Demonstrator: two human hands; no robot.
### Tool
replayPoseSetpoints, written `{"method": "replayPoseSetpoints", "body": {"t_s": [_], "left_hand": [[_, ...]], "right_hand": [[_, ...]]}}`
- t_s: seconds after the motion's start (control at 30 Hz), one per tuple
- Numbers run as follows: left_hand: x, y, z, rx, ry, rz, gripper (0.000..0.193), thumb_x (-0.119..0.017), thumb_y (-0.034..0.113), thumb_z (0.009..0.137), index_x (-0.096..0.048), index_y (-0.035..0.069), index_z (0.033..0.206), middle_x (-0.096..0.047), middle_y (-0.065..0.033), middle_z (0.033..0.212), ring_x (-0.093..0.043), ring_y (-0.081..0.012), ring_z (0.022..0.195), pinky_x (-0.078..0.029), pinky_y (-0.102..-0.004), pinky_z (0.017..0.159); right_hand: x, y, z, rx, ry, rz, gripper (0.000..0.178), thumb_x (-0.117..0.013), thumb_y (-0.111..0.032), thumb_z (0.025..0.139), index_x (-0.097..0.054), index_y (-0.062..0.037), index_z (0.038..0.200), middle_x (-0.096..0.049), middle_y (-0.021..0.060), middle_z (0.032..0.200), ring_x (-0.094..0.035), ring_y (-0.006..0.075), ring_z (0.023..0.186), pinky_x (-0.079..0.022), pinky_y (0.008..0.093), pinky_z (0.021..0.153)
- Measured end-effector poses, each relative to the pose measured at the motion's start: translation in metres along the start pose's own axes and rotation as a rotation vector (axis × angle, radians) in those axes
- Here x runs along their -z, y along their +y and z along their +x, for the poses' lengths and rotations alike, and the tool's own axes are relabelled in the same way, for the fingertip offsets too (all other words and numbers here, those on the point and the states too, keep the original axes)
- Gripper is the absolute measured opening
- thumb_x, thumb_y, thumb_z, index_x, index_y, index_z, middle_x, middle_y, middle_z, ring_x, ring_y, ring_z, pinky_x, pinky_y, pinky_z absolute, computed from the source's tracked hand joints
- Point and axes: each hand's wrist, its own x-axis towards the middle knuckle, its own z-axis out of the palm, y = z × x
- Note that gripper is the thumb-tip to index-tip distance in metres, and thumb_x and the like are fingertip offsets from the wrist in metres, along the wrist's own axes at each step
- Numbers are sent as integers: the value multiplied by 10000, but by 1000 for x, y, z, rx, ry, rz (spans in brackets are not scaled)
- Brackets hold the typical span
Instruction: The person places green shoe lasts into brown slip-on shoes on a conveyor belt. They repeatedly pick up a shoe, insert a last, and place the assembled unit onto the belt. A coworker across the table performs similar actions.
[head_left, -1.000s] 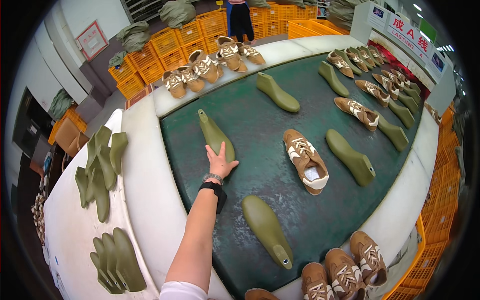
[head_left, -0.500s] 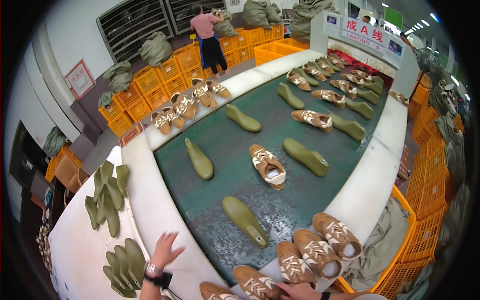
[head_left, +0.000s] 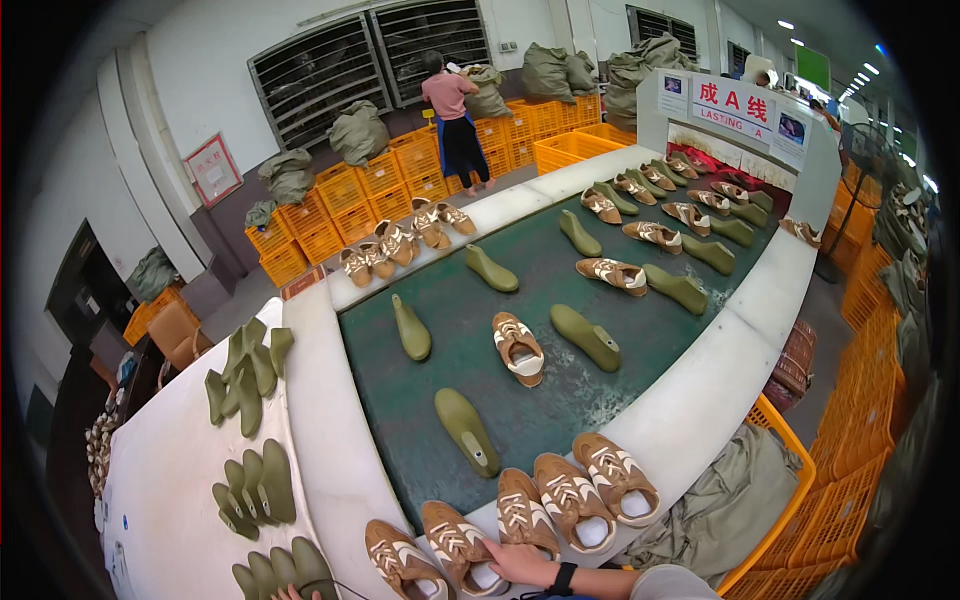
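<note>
My right hand (head_left: 522,564) reaches in from the lower edge. Its fingers are closed on the side of a brown sneaker (head_left: 450,535) with white stripes, which stands in a row of several alike. Only the fingertips of my left hand (head_left: 295,593) show at the bottom edge; they look apart, with nothing visible between them. They are beside a group of green shoe lasts (head_left: 280,568) on the white-covered table. A second bunch of lasts (head_left: 262,482) lies farther up. On the green conveyor belt (head_left: 400,420), a green last (head_left: 466,430) and a brown sneaker (head_left: 517,352) lie nearest.
White ledges (head_left: 725,370) border the belt, which carries more sneakers and lasts. Another row of sneakers (head_left: 395,243) stands on the far-left ledge. An orange crate (head_left: 780,540) with grey-green cloth is at right. A person (head_left: 452,110) stands by stacked orange crates (head_left: 340,205).
My left hand has dropped from above the ledge to the bottom edge. My right hand stays at the sneaker row. The view has shifted, and items on the belt have come slightly nearer.
</note>
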Motion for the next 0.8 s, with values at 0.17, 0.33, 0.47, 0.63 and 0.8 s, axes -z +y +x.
{"method": "replayPoseSetpoints", "body": {"t_s": [0.17, 0.33, 0.47, 0.63, 0.8], "left_hand": [[22, -18, -5, 136, -244, -105, 819, -498, 732, 751, -416, 230, 1393, -284, -136, 1490, -143, -387, 1384, -96, -528, 1117], [11, -50, 5, -88, -262, -338, 663, -557, 590, 794, -498, 200, 1327, -416, -172, 1395, -301, -345, 1326, -137, -448, 1120], [-36, -74, 16, -113, -33, -625, 573, -720, 402, 689, -630, -55, 1023, -572, -277, 1084, -539, -415, 1023, -431, -445, 896], [-61, -69, 15, -115, 106, -622, 542, -698, 409, 687, -643, -49, 974, -589, -277, 963, -585, -403, 898, -472, -446, 803], [-51, -51, -3, -7, 147, -618, 517, -697, 456, 664, -678, -42, 805, -544, -322, 1073, -587, -424, 912, -482, -449, 832]], "right_hand": [[-3, 6, -3, 54, -30, -25, 533, -568, -264, 854, -394, -89, 1326, -639, 219, 863, -634, 392, 772, -502, 478, 650], [-5, 4, -4, 2, 32, -41, 490, -570, -226, 799, -473, -89, 1259, -657, 197, 891, -639, 379, 818, -503, 494, 705], [-6, 2, -8, 20, 135, -32, 472, -578, -231, 792, -501, -89, 1236, -655, 200, 904, -633, 376, 837, -501, 481, 732], [-3, -6, -13, -37, 109, -124, 465, -601, -255, 806, -516, -93, 1234, -650, 200, 943, -622, 372, 877, -489, 462, 766], [-2, -17, -18, -12, 122, -191, 395, -595, -223, 801, -545, -107, 1176, -659, 183, 906, -633, 359, 848, -499, 464, 737]]}}
